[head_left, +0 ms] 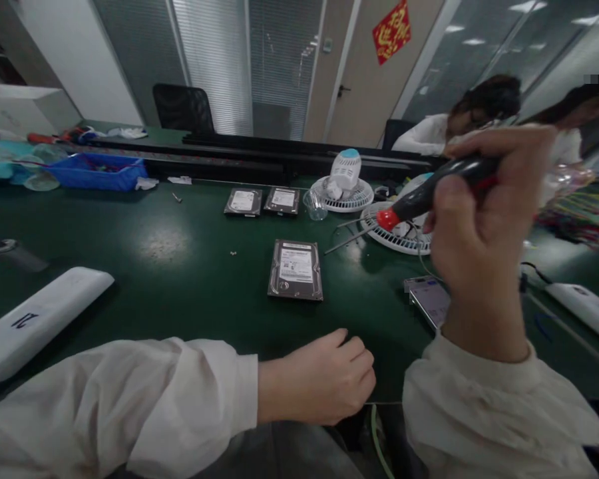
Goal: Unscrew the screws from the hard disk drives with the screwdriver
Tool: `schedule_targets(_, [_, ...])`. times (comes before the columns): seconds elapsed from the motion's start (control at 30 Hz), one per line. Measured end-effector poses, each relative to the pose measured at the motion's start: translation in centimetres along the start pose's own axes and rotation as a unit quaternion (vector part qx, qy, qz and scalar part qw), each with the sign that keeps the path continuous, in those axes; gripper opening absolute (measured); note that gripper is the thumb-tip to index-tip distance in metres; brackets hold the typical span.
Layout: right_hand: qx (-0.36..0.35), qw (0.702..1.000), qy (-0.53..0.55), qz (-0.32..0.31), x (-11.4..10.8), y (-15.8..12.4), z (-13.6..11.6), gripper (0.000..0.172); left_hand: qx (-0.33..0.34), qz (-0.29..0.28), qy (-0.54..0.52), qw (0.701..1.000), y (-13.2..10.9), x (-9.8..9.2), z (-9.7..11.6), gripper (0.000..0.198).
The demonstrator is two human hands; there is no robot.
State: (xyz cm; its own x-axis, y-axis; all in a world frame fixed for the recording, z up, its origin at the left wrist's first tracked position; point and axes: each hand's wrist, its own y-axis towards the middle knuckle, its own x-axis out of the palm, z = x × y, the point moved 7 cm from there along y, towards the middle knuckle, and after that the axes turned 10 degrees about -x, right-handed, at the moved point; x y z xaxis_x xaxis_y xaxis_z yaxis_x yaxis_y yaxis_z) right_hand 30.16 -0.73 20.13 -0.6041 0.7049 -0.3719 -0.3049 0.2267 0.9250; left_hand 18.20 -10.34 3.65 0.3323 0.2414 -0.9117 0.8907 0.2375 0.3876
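Observation:
My right hand [484, 219] is raised on the right, its fingers wrapped round the dark handle of a screwdriver [414, 199]. The screwdriver has a red collar, and its thin metal shaft slants down to the left, its tip above the table. Left of and below that tip, a hard drive [295, 271] lies flat, label up, with nothing touching it. My left hand [322, 379] rests at the table's near edge, back of the hand up, fingers curled in; whatever may be inside them is hidden. Some tiny pieces [233, 253], perhaps screws, lie left of the drive.
Two more hard drives [242, 201] lie farther back. White fan parts [347, 179] and a clear cup [315, 205] are behind right. A phone [429, 299] lies beside my right wrist. Left are a blue tray [100, 171] and a white case [44, 322]. A person [429, 136] sits opposite.

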Motion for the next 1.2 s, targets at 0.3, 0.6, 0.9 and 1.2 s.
schedule_targets(0.3, [-0.062,0.996,-0.010,0.067,0.9,-2.6,-0.7,0.026,-0.136,0.002,0.059,0.989,0.3,1.8,-0.5,0.067])
schedule_targets(0.6, [-0.096,0.991,0.082,0.050,1.6,-2.8,-1.8,0.042,-0.155,0.010,0.013,0.988,-1.7,1.7,-2.2,0.075])
schedule_targets(0.9, [-0.155,0.979,0.127,0.035,2.6,-2.1,-2.8,0.044,-0.113,-0.015,-0.019,0.993,-1.6,1.9,-3.3,0.076])
schedule_targets(1.2, [-0.119,0.986,0.111,0.025,2.8,-2.6,-2.6,0.051,-0.094,-0.036,-0.040,0.994,-1.2,1.6,-3.9,0.071])
